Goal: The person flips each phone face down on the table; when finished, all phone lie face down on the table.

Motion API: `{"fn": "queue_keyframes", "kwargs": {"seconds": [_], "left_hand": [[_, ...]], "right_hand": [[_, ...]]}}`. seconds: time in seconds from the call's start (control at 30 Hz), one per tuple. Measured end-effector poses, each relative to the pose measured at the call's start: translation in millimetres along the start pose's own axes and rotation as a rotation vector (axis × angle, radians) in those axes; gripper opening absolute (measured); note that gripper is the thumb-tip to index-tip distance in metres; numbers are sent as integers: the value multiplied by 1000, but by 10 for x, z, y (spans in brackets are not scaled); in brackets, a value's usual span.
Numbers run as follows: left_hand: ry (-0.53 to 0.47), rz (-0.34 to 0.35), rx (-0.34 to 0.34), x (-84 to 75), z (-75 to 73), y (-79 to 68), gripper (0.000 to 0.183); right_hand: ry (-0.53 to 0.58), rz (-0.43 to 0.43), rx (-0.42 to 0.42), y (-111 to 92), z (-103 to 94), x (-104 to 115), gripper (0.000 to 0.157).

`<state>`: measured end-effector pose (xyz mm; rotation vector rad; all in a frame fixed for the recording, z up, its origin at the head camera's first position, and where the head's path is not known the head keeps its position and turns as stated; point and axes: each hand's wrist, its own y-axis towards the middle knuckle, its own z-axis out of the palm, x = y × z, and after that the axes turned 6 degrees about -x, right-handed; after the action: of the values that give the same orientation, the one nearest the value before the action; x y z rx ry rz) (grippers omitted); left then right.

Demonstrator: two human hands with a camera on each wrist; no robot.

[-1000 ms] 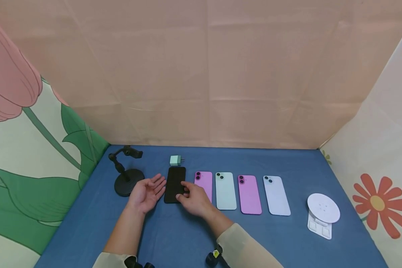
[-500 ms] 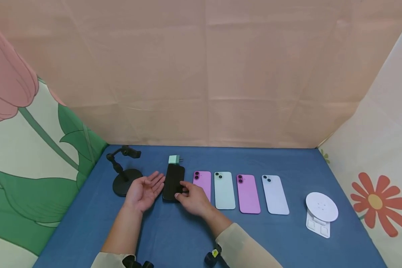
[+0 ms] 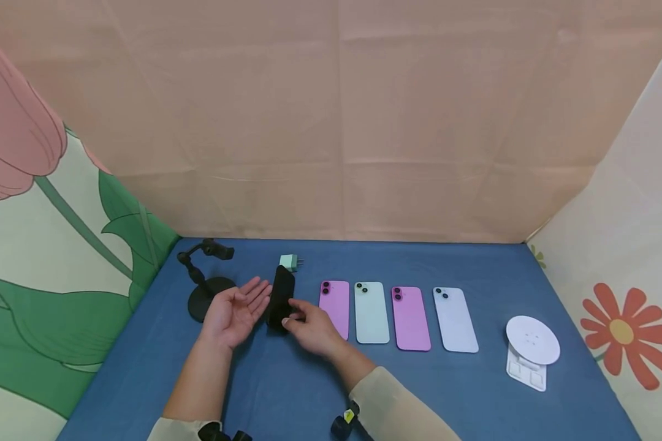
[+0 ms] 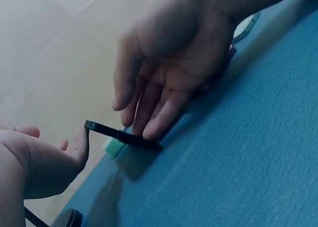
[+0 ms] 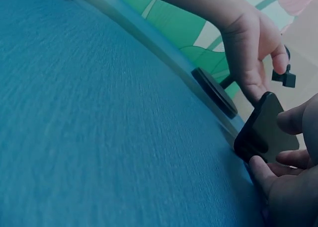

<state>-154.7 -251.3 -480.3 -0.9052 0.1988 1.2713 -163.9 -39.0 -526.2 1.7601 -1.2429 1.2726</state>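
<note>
A black phone [image 3: 282, 291] leans up on its side, its left long edge raised off the blue cloth and its lower edge close to the cloth. My right hand [image 3: 311, 327] holds the phone by its lower right side, with the thumb at the near corner and bent fingers against the dark face. My left hand [image 3: 234, 315] lies palm up with relaxed fingers. Its fingertips meet the phone's raised edge, as the left wrist view shows. Just behind the phone sits a mint-green plug charger [image 3: 289, 263].
A black jointed stand with a round base [image 3: 201, 300] is left of my left hand. To the right lie a purple phone [image 3: 335, 306], a mint phone [image 3: 372, 315], a pink phone [image 3: 410, 318] and a pale blue phone [image 3: 455, 318]. A white folding stand [image 3: 532, 340] is farther right.
The black phone has gone from lying flat to tilted, its left edge lifted, and has shifted slightly left. My right hand has moved a little left with it.
</note>
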Motion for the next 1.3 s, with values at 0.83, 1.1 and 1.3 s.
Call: {"fn": "queue_keyframes", "kwargs": {"seconds": [0.83,1.1,1.3], "left_hand": [[41,-29,33,138,133,9,57],[50,-35,31,152,84,58,62],[103,-14,-3,166,2,129,64]], "right_hand": [[341,47,-44,35,-190,148,47],[339,54,-66,35,-204,137,49],[303,64,-96,26,-205,112,51]]}}
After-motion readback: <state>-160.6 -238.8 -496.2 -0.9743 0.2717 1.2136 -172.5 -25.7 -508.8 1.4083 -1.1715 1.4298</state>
